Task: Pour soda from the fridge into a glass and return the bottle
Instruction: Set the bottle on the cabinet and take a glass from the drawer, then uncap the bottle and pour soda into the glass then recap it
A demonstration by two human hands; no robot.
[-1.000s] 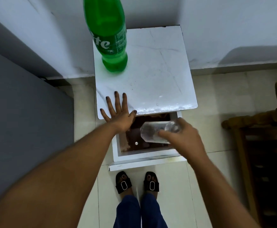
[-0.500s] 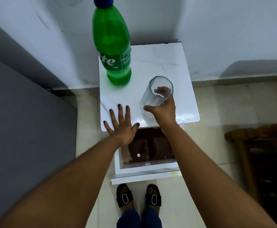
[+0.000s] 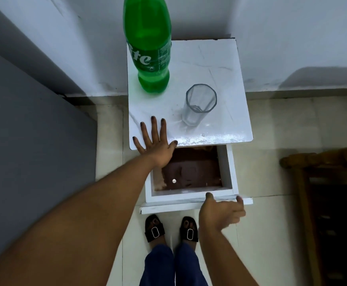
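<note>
A tall green soda bottle [image 3: 148, 48] stands upright at the back left of a small white table top [image 3: 220, 65]. An empty clear glass [image 3: 198, 104] stands upright near the table's front middle, free of both hands. My left hand [image 3: 155, 141] lies flat with fingers spread on the table's front left edge. My right hand [image 3: 220, 211] is lower, at the front panel of the pulled-out white drawer [image 3: 229, 172], fingers loosely curled and holding nothing.
The drawer's brown inside is bare apart from a small round knob [image 3: 174, 181]. A grey fridge side [image 3: 34, 141] fills the left. A wooden chair [image 3: 323, 182] stands at the right. My sandalled feet [image 3: 171, 228] are right before the drawer.
My right hand lifted the glass out of the drawer, set it upright on the table, let go and dropped back to the drawer front. My left hand stayed flat.
</note>
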